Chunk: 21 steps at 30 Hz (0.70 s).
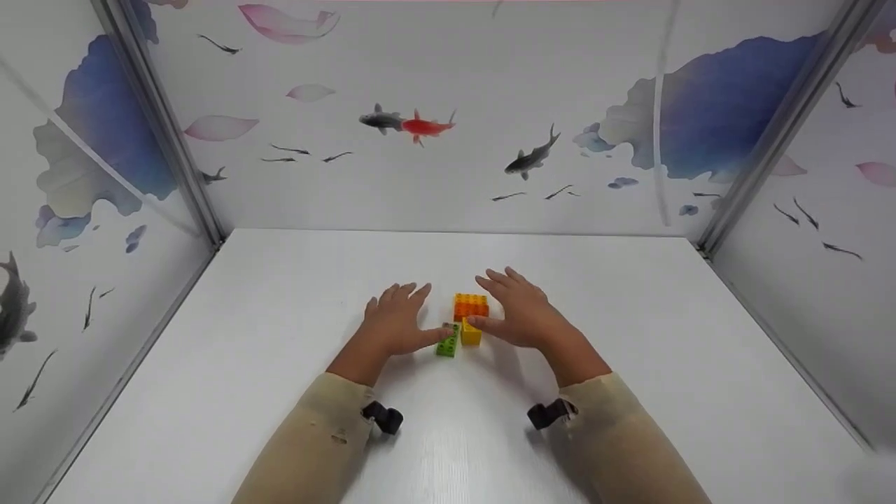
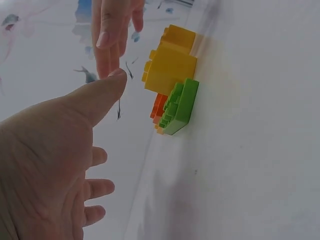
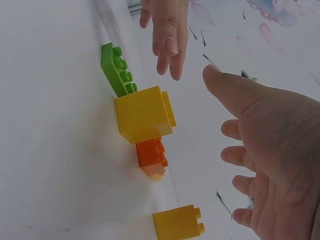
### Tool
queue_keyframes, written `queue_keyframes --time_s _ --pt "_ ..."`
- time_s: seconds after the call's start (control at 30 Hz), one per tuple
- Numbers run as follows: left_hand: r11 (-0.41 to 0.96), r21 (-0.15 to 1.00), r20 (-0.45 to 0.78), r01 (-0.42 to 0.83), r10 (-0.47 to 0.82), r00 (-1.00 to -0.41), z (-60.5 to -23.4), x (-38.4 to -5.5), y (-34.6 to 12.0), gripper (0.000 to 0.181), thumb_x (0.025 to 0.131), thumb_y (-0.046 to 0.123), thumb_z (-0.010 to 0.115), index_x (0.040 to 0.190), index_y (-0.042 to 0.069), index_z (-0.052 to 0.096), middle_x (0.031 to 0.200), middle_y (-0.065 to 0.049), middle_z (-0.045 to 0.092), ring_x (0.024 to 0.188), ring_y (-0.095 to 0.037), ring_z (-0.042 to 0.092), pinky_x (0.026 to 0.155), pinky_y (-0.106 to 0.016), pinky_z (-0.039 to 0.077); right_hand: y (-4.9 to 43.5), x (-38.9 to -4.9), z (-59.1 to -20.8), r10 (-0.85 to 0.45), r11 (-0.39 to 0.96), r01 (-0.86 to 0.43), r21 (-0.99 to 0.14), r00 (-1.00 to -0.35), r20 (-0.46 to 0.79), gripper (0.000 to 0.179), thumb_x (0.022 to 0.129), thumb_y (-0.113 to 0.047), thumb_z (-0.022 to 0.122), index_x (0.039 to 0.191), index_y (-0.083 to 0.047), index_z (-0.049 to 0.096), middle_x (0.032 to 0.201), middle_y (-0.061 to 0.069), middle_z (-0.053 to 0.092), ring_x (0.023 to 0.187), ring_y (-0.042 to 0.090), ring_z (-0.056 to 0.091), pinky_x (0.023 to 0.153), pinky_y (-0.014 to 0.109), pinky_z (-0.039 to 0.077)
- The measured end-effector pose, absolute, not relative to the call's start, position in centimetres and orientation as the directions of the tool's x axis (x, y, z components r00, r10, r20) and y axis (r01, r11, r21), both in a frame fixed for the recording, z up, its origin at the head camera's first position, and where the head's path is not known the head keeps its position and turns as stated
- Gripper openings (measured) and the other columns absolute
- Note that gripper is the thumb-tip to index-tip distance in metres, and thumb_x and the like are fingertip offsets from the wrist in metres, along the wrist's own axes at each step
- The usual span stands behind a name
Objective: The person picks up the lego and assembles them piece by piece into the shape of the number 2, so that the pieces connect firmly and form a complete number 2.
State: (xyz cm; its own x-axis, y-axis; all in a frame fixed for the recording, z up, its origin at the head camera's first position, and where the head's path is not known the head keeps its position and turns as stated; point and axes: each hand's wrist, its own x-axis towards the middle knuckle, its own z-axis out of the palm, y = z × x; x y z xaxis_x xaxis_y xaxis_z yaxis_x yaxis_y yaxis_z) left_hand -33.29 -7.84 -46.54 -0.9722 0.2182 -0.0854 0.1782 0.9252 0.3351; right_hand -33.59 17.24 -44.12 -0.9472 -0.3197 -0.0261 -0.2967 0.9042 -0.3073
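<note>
My left hand [image 1: 395, 323] hovers left of the bricks, fingers spread, and its thumb overlaps the green brick [image 1: 446, 346] in the head view. Opposite it, my right hand [image 1: 525, 313] is held with fingers extended, its thumb over the tall yellow brick [image 1: 471, 337]. Neither hand holds anything. The flat green brick lies beside the yellow one, studs up. Behind these sit an orange brick [image 1: 471, 312] and a yellow-orange brick [image 1: 471, 298]. Another yellow brick [image 3: 177, 222] stands apart in the right wrist view; my right hand hides it in the head view.
The bricks stand on a white table [image 1: 448, 434]. White panels with painted fish and petals enclose it at the back [image 1: 448, 189] and both sides, joined by metal corner posts [image 1: 168, 126]. Black wrist cameras [image 1: 385, 418] sit at both tan sleeves [image 1: 308, 441].
</note>
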Motion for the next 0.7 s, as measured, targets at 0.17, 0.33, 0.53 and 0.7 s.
queue_keyframes --time_s 0.17,0.33,0.53,0.7 --pt "0.901 0.384 -0.132 0.2 0.269 -0.954 -46.9 -33.5 -7.9 0.105 0.086 0.074 0.074 0.17 0.027 0.032 0.176 -0.007 0.035 0.164 -0.034 0.03 0.132 -0.063 0.026 17.1 -33.6 -44.4 -0.346 0.858 -0.314 -0.406 -0.938 -0.008 0.077 0.095 -0.058 0.076 0.161 -0.029 0.05 0.173 -0.002 0.04 0.166 0.03 0.027 0.131 0.062 0.029" --pt "0.871 0.447 -0.182 0.205 0.312 -0.932 -47.0 -33.4 -7.9 0.105 0.083 0.071 0.08 0.167 0.024 0.038 0.171 -0.008 0.04 0.158 -0.033 0.038 0.128 -0.063 0.034 17.1 -33.9 -44.9 -0.357 0.813 -0.301 -0.499 -0.934 -0.017 0.069 0.094 -0.05 0.081 0.155 -0.027 0.059 0.163 0.003 0.052 0.157 0.032 0.042 0.128 0.058 0.038" --pt "0.857 0.461 -0.192 0.231 0.351 -0.917 -47.0 -33.3 -7.7 0.095 0.083 0.068 0.081 0.158 0.018 0.052 0.153 -0.008 0.055 0.14 -0.03 0.05 0.122 -0.056 0.045 17.2 -34.2 -45.4 -0.363 0.793 -0.286 -0.538 -0.931 -0.04 0.064 0.093 -0.041 0.084 0.151 -0.024 0.063 0.146 0.002 0.064 0.136 0.029 0.06 0.117 0.051 0.052" --pt "0.862 0.451 -0.196 0.23 0.347 -0.917 -47.1 -33.2 -7.5 0.086 0.083 0.068 0.082 0.148 0.016 0.062 0.144 -0.006 0.061 0.132 -0.029 0.053 0.117 -0.055 0.047 17.1 -34.2 -45.4 -0.375 0.777 -0.277 -0.565 -0.925 -0.062 0.056 0.093 -0.033 0.086 0.145 -0.02 0.068 0.132 0.0 0.069 0.12 0.025 0.065 0.103 0.044 0.06"
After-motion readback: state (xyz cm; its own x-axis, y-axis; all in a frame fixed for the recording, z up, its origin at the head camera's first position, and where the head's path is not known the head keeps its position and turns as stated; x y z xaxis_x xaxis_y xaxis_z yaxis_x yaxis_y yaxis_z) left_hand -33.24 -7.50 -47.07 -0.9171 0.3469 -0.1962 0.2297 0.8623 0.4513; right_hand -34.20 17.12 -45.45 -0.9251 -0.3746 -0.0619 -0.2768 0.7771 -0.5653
